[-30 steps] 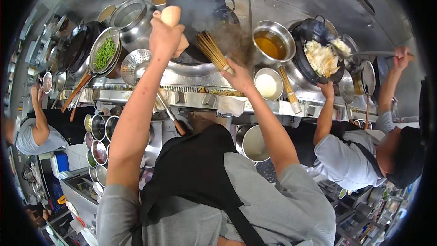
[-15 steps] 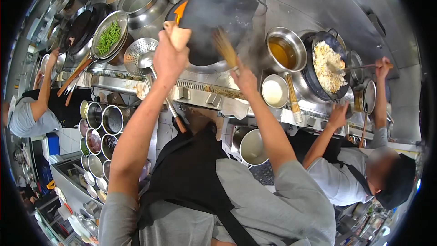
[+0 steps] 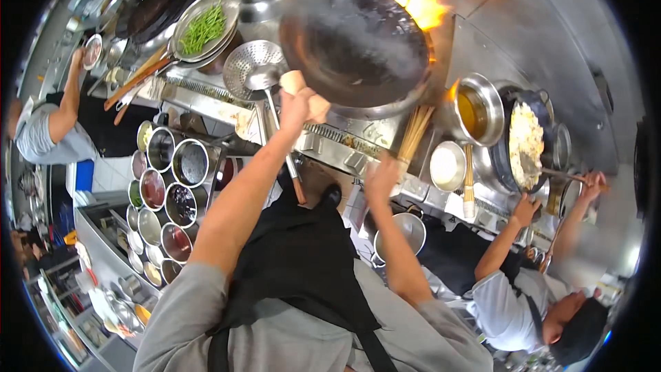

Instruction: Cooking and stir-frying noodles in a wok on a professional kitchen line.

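Observation:
A dark wok (image 3: 344,62) sits over the burner in front of me, with smoke rising from it. My left hand (image 3: 296,107) is closed around a folded tan cloth (image 3: 317,108) at the wok's near left rim; any handle under the cloth is hidden. In my right hand (image 3: 382,178), slightly blurred, is a bamboo wok brush (image 3: 416,132), bristles pointing up beside the wok's near right rim. A perforated skimmer (image 3: 242,62) and a ladle (image 3: 264,77) lie left of the wok, their handles reaching toward me.
Flames (image 3: 416,3) flare behind the wok's right side. Right stand a pot of brown liquid (image 3: 497,107), a white-filled bowl (image 3: 447,167) and another brush (image 3: 469,182). A co-worker (image 3: 513,303) stirs rice. Green beans in a strainer (image 3: 231,10) and several ingredient pots (image 3: 189,163) are left.
The wok has come down from a steep tilt onto the burner. My right hand has drawn the brush out of it toward me. Flames now show behind the wok's right side.

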Available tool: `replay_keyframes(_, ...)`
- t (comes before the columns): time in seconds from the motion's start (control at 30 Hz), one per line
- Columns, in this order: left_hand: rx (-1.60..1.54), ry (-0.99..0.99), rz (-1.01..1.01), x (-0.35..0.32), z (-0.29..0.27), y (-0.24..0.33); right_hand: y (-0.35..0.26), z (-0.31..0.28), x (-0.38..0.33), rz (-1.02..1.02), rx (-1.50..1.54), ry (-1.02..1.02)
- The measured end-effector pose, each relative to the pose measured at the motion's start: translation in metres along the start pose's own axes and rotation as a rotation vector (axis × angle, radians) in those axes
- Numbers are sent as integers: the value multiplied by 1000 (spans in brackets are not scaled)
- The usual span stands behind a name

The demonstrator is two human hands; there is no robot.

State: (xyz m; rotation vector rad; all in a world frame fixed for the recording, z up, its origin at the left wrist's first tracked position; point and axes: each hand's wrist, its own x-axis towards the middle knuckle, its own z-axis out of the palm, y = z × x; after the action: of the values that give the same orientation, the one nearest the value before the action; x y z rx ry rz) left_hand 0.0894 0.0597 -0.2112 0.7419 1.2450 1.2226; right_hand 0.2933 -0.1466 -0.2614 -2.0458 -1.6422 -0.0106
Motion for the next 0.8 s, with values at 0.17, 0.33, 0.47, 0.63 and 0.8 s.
replay_keyframes(0.17, 56, -33, -65, -7, 68, -6, -91, 63, -55, 233, 620, -741)
replay_keyframes(0.33, 91, -35, -93, 37, 27, -37, -132, 72, -46, 223, 801, -812)
replay_keyframes(0.47, -57, -704, -449, -2, -16, 38, -148, -25, 25, 693, 990, -895)
replay_keyframes(0.63, -31, -1018, -552, -95, -146, 171, -194, -7, 140, 514, 1095, -744)
replay_keyframes(0.8, 400, -1212, -84, -138, -168, 252, -250, 93, 315, 203, 798, -322)
